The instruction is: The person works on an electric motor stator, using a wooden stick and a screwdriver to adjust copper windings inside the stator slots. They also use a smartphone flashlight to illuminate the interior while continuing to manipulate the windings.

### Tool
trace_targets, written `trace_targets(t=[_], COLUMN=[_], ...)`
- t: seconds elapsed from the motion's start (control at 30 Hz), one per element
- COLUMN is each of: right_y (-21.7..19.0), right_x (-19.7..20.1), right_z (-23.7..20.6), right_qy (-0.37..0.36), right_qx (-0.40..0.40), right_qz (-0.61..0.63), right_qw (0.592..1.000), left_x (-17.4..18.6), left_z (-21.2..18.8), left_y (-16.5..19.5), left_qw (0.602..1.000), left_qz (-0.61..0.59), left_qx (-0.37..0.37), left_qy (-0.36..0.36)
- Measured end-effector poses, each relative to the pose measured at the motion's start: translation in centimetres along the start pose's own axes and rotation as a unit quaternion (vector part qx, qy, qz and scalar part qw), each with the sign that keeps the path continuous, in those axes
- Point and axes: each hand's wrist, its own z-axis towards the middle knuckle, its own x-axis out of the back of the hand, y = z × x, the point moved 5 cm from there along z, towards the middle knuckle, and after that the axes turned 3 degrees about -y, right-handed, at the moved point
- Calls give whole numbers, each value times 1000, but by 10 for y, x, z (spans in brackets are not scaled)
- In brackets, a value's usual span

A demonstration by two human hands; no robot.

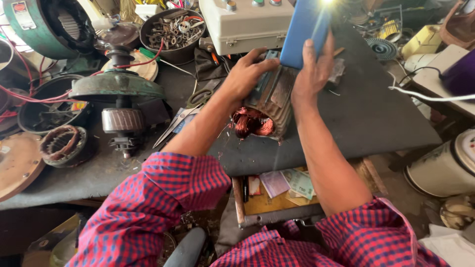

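Between the hands sits a motor stator [269, 106], lying on its side on the dark mat [376, 113] of the desk [99, 173]. Its copper coils [252, 123] face toward the person, and its ribbed grey casing points away.

Left hand [245, 74]: fingers spread and laid over the top left of the stator casing, palm down, in contact with it. No closed grip can be seen.

Right hand [311, 69]: closed around a blue phone [306, 32], held upright just above the stator's far end. The phone's lamp is lit at the upper edge. The heel of this hand is touching or very near the casing; cannot tell which.

Beyond the hands: a grey control box [242, 24] with push buttons on top, just behind the phone. Beyond the left hand, a round bowl [173, 32] full of bolts and small metal parts.

Left of the left hand: scissors [173, 126] lying flat near the forearm. Further left, a green motor cover with a rotor [118, 106] on a vertical shaft, red wires running past it. A second small stator [62, 143] lies still further left.

Below the hands, nearest the person: an open drawer [277, 195] holding banknotes and papers.

Right of the right hand: a white cable [425, 94] across the desk edge.
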Motion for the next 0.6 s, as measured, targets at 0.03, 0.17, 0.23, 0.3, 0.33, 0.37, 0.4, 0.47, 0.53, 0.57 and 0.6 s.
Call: trace_targets(t=[0.03,0.17,0.23,0.3,0.33,0.37,0.4,0.47,0.53,0.57,0.6], right_y=[-1,-10,-11,-10,-11,-10,-9,-7,-5,-4,-4], right_x=[0,2,7,10,9,9,5,3,5,7,8], right_z=[-5,-41,-52,-59,-58,-55,-52,-48,-40,-33,-29], right_qy=[14,92,134,175,157,135,114,79,61,58,54], right_qx=[-8,-59,-80,-88,-83,-78,-71,-78,-77,-77,-77], right_qz=[32,126,138,143,109,77,49,32,-22,-67,-111], right_qw=[999,986,978,970,978,985,990,993,995,993,989], left_x=[5,20,14,12,10,9,10,10,8,6,4], left_z=[-7,-28,-31,-30,-30,-30,-30,-31,-32,-33,-33], left_y=[-1,3,-4,-9,-11,-14,-13,-14,-14,-14,-15], left_qw=[999,990,987,984,982,980,978,981,987,988,989], left_qz=[-18,34,-63,-105,-128,-150,-168,-167,-130,-118,-104], left_qx=[17,-102,-111,-101,-95,-86,-78,-76,-92,-96,-99], left_qy=[-32,-96,-101,-103,-102,-100,-97,-69,-23,3,30])
